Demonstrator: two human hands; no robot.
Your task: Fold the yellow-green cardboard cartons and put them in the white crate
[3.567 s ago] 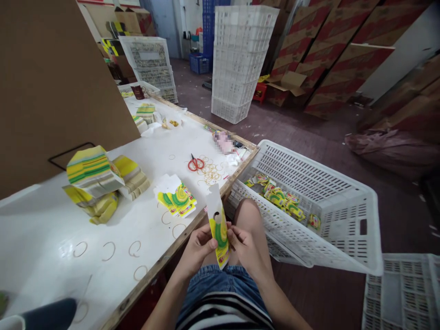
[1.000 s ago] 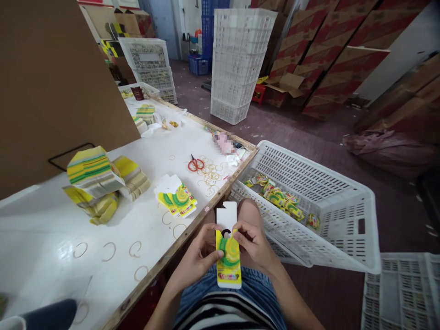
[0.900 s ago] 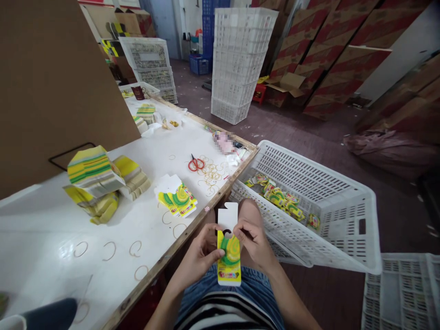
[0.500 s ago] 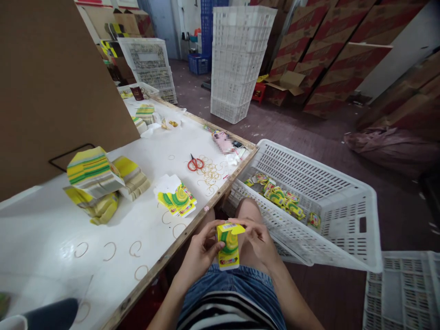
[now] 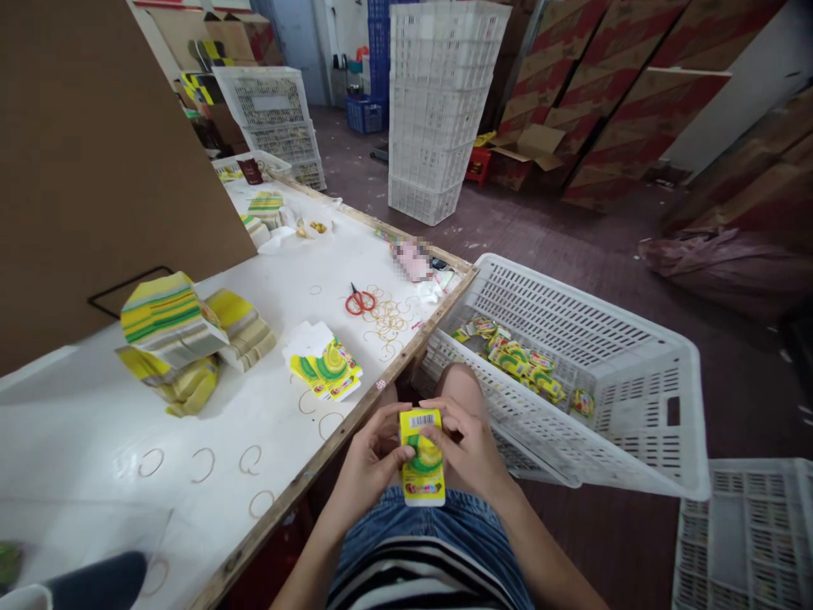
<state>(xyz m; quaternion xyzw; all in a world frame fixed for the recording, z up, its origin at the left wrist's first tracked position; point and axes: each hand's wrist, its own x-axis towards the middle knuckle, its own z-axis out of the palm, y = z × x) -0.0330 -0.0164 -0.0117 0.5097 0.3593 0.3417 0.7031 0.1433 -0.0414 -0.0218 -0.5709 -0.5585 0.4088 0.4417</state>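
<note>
Above my lap, a small yellow and green carton (image 5: 422, 474) is held upright between both hands. My left hand (image 5: 379, 449) grips its left side, thumb on the front panel. With my right hand (image 5: 467, 445) I hold its upper right, the thumb pressing on the front and the fingers behind the top edge. A barcode shows near the carton's top; its back is hidden. On the table to the left lies a small fanned pile of flat cartons (image 5: 327, 368) in the same colours.
Bundled carton stacks (image 5: 168, 318), red-handled scissors (image 5: 360, 301) and loose rubber bands (image 5: 387, 318) lie on the white table (image 5: 254, 398). At my right stands a white crate (image 5: 648, 424) with several yellow packs inside. Stacked crates (image 5: 438, 110) rise beyond.
The carton's top flap, which stuck out to the right, is now folded so the barcode faces me. My right thumb has moved down onto the carton's front.
</note>
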